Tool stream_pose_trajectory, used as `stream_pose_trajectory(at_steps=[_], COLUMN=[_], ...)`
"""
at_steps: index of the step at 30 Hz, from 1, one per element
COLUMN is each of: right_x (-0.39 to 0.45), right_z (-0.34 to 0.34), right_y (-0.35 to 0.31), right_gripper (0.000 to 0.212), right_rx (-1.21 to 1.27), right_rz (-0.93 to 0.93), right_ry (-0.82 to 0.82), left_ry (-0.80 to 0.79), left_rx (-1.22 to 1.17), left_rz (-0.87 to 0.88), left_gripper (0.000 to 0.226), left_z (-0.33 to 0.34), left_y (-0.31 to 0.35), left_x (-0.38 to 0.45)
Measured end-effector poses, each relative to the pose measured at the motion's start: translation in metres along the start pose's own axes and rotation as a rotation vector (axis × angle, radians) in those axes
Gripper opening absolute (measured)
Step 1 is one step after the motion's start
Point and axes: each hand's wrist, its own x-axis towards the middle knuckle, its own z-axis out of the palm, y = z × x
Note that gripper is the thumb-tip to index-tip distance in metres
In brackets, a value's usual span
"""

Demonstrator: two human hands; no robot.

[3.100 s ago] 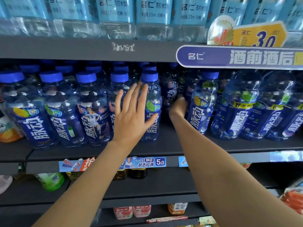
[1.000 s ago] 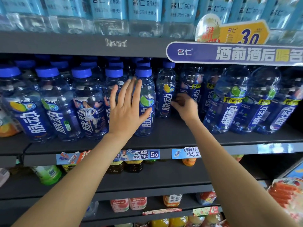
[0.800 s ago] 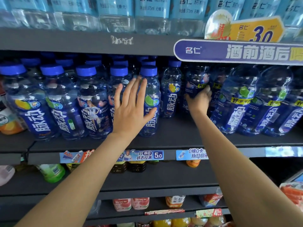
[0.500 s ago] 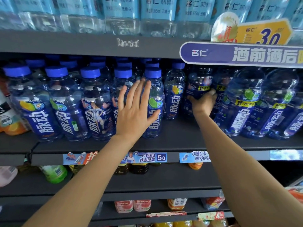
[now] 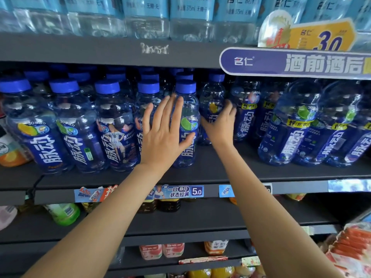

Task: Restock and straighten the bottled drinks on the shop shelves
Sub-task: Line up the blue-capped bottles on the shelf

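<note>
The middle shelf [image 5: 210,175] spans the whole view, a dark board carrying blue-capped drink bottles [image 5: 66,125] in tight rows along its left half, with a second group of larger bottles [image 5: 289,129] leaning at its right end. Above that shelf stands a row of pale-labelled water bottles [image 5: 144,17], and a purple banner [image 5: 291,63] hangs from the upper edge at the right (a yellow price sign sits just above it). Below the middle shelf, darker boards hold green, orange and pink drinks, too small to read.

The left hand [image 5: 162,135] lies flat with fingers straight and spread, pressed against the fronts of two bottles at the shelf's centre, its thumb touching the lime-labelled bottle [image 5: 187,125]. Just to the right of that bottle, the right hand [image 5: 220,127] curls its fingers round a set-back bottle [image 5: 212,105] with a yellow fruit mark, standing upright behind the front row. A price tag [image 5: 180,191] reading 5.0 is fixed to the shelf's front lip, under the left wrist.
</note>
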Motion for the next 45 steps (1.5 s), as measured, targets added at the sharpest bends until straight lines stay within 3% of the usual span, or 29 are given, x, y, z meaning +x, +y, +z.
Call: stream_pose_trajectory(at_steps=[4, 9, 13, 16, 18, 20, 22, 26, 29, 32, 34, 45], right_x=[0.007, -0.007, -0.011, -0.013, -0.027, -0.043, -0.043, 0.005, 0.031, 0.043, 0.044, -0.005], right_z=[0.005, -0.018, -0.046, -0.057, -0.055, -0.046, -0.030, 0.007, 0.026, 0.036, 0.037, 0.025], right_y=[0.004, 0.016, 0.032, 0.030, 0.021, 0.006, -0.003, -0.003, -0.001, -0.003, -0.005, 0.002], right_gripper=[0.085, 0.078, 0.084, 0.089, 0.084, 0.066, 0.053, 0.066, 0.054, 0.044, 0.041, 0.063], right_rx=[-0.003, -0.098, -0.141, -0.125, -0.145, -0.109, -0.047, 0.071, 0.101, 0.001, -0.032, -0.113], right_rz=[0.128, 0.181, 0.220, 0.242, 0.116, -0.166, -0.296, 0.126, 0.293, 0.248, 0.319, 0.216], right_ry=[-0.147, -0.030, 0.101, 0.088, 0.177, 0.290, 0.174, -0.151, -0.197, -0.160, -0.125, -0.007], left_ry=[-0.009, -0.015, -0.012, -0.026, -0.028, -0.027, -0.024, 0.001, 0.028, 0.044, 0.050, 0.002], left_rx=[0.004, -0.001, -0.005, -0.017, -0.017, -0.015, -0.010, -0.021, -0.033, -0.044, -0.035, -0.016], left_rz=[0.005, 0.006, 0.007, 0.006, 0.004, 0.002, 0.005, 0.000, 0.006, 0.007, 0.011, 0.009], left_gripper=[0.074, 0.074, 0.074, 0.075, 0.075, 0.075, 0.075, 0.073, 0.072, 0.070, 0.070, 0.073], left_z=[-0.001, -0.001, -0.002, -0.004, -0.003, -0.002, -0.002, -0.001, 0.001, 0.003, 0.004, 0.001], left_y=[0.000, -0.001, -0.001, 0.000, 0.000, 0.000, -0.001, -0.001, 0.000, 0.000, 0.000, -0.001], left_x=[0.000, 0.000, 0.000, 0.000, 0.000, 0.000, 0.001, 0.000, 0.000, -0.001, 0.000, -0.001])
